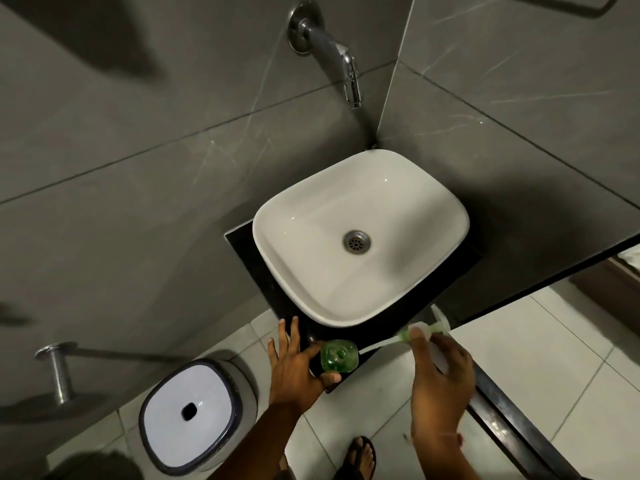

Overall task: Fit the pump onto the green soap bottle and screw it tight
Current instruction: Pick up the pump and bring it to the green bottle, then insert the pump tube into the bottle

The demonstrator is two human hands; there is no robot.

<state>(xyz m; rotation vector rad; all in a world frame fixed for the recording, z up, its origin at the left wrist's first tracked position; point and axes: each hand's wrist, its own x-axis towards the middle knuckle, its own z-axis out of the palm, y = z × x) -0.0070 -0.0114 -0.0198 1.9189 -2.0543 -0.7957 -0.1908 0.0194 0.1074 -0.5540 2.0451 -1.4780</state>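
The green soap bottle [338, 355] stands upright with its neck uncapped on the black counter [249, 258], just in front of the white sink. My left hand [294, 367] holds the bottle by its side between thumb and fingers. My right hand [438, 370] grips the clear pump [424, 329] by its collar. The pump lies nearly level to the right of the bottle, head pointing right. Its thin dip tube [375, 345] reaches left and ends close to the bottle's rim, outside the neck.
A white square basin [363, 188] fills the counter, with a chrome tap [346, 67] on the grey wall above. A white-lidded bin [188, 412] stands on the tiled floor at lower left beside a metal rail [59, 372]. My sandalled foot [360, 457] shows below.
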